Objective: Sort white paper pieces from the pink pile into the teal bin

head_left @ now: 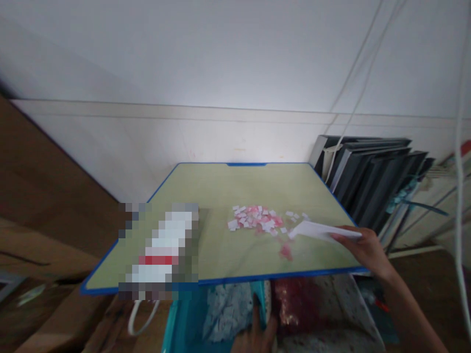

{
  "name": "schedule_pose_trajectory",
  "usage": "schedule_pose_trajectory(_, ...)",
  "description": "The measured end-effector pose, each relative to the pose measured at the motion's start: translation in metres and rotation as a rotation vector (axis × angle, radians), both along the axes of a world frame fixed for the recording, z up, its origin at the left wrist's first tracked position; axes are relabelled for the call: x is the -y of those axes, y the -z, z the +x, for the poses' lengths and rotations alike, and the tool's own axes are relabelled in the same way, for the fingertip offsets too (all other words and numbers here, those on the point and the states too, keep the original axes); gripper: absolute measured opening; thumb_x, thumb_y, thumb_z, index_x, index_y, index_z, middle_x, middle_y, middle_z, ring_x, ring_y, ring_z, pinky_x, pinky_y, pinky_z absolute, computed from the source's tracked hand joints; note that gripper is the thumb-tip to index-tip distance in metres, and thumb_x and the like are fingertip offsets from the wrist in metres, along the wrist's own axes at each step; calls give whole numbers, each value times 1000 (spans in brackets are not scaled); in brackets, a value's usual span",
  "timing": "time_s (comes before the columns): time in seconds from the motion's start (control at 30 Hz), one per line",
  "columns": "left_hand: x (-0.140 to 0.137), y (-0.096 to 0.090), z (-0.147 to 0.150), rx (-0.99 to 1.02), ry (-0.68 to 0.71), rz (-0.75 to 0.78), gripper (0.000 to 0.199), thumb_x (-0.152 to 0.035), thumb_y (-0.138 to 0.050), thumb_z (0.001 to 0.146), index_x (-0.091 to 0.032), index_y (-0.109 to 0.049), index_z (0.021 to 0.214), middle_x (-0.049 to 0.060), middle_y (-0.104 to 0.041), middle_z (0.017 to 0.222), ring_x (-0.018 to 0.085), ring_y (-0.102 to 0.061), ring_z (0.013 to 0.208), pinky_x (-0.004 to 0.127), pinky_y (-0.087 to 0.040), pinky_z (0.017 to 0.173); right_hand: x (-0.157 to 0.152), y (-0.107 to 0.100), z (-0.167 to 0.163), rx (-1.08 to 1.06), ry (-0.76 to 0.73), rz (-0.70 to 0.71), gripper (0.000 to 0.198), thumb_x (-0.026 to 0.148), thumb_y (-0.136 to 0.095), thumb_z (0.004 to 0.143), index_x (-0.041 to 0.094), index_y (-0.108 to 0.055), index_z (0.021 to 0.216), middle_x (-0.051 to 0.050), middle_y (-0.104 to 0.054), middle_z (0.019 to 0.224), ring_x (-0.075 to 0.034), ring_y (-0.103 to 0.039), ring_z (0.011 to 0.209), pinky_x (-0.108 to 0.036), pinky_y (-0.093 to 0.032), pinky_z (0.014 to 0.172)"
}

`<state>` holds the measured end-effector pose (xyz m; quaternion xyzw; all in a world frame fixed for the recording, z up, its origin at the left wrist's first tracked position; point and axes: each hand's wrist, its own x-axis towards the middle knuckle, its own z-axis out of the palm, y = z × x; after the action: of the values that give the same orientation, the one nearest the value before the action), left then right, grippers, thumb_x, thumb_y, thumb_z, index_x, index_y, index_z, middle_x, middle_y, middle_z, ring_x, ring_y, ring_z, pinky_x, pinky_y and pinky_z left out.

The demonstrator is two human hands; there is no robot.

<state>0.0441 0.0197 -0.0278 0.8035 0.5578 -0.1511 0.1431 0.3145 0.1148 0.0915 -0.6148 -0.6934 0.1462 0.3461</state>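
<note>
My right hand (364, 245) pinches a white flat piece (320, 230), like a stiff card or folded sheet, over the right side of the tabletop. The far end of this piece touches or nearly touches a few small white squares. A loose pile of small white squares mixed with pinkish-red bits (253, 218) lies left of it, and a separate reddish clump (286, 251) sits nearer the front edge. Below that edge, my left hand (255, 338) is at the right wall of a teal tray (172, 318), fingers and thumb astride its rim. Many white squares (226, 314) fill the tray.
A blue-rimmed, pale yellow-green tabletop (221, 186) stands against the wall. A blurred-out white object with a red band (162, 245) is at left. Dark red material (294, 304) lies below. Dark folders (379, 171) and hanging white cables (459, 171) are at right.
</note>
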Motion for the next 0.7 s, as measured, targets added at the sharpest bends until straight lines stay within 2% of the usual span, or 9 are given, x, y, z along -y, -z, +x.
schedule_pose_trajectory(0.1, -1, 0, 0, -5, 9, -11, 63, -11, -43, 74, -40, -25, 126, 17, -26, 135, 25, -62, 67, 40, -51, 58, 1, 3, 1, -5, -12, 8, 29, 39, -54, 73, 15, -70, 76, -5, -69, 68, -18, -60, 57, -24, -46, 49)
schedule_pose_trajectory(0.23, -1, -2, -1, 32, 12, -31, 62, -17, -44, 75, -40, -22, 128, 19, -27, 135, 26, -62, 67, 41, -51, 57, 2, 7, 2, -19, 15, 25, 29, 40, -55, 72, 14, -69, 73, -4, -67, 63, -16, -57, 52, -24, -44, 45)
schedule_pose_trajectory(0.37, -2, -5, -2, 22, 20, -28, 59, -13, -44, 74, -39, -29, 126, 18, -31, 134, 25, -62, 67, 39, -51, 57, 3, 7, 2, -22, 62, 40, 32, 41, -55, 72, 13, -68, 72, -4, -65, 60, -16, -55, 49, -25, -44, 43)
schedule_pose_trajectory(0.57, -2, -8, 0, 32, 2, -55, 65, -22, -53, 72, -40, -23, 127, 20, -28, 134, 27, -62, 71, 42, -51, 60, 8, 9, 8, -105, 147, 57, 34, 41, -56, 71, 9, -68, 77, -8, -68, 69, -19, -58, 56, -27, -48, 50)
schedule_pose_trajectory(0.7, -1, -6, -1, 37, 6, -46, 57, -21, -47, 75, -39, -29, 126, 18, -29, 135, 26, -62, 70, 41, -51, 59, 9, 9, 10, -82, 100, 35, 33, 40, -55, 73, 10, -68, 76, -7, -67, 68, -18, -57, 55, -26, -46, 49)
